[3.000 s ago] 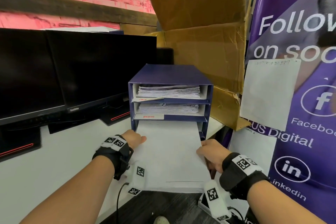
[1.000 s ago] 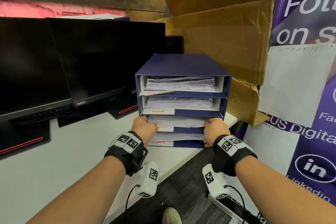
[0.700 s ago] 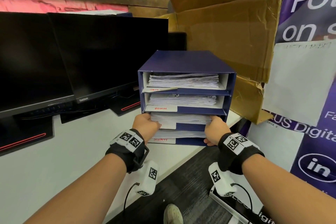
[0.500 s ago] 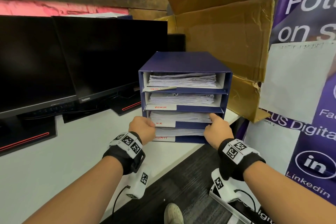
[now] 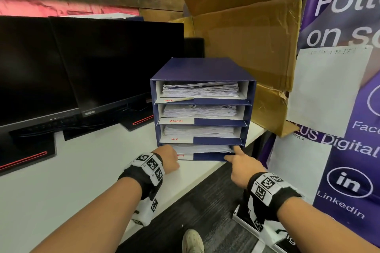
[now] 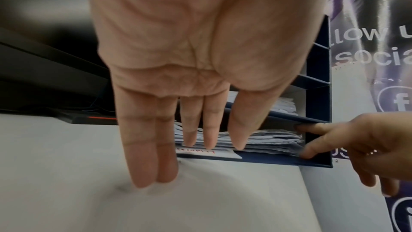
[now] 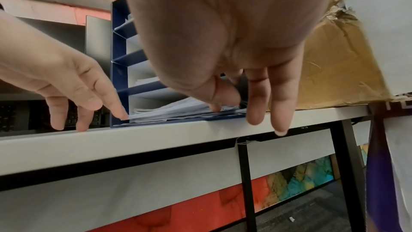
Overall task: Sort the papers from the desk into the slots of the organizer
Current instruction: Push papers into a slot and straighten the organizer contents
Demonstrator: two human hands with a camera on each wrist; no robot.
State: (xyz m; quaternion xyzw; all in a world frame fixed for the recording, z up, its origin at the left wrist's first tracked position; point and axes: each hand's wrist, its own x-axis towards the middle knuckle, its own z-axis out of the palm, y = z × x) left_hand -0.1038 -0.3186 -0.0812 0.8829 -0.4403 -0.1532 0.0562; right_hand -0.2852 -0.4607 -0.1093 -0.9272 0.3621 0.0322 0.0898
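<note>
The blue organizer (image 5: 202,69) stands at the right end of the white desk (image 5: 61,181), with paper stacks in each of its labelled slots. My left hand (image 5: 167,159) is at the left front of the bottom slot. In the left wrist view its fingers (image 6: 209,138) are straight, with the tips against the front edge of the bottom stack (image 6: 274,140). My right hand (image 5: 236,161) is at the slot's right end, index finger and thumb touching the bottom stack (image 7: 174,110). Neither hand holds anything.
Two dark monitors (image 5: 92,63) stand along the desk to the left of the organizer. A large cardboard box (image 5: 246,33) leans behind it, and a purple banner (image 5: 339,109) hangs at the right. The desk edge (image 7: 156,138) runs just in front of the organizer.
Three seconds ago both hands held a stack half inside a lower slot. It is now fully in, and the hands have dropped from the third slot's front to the bottom slot.
</note>
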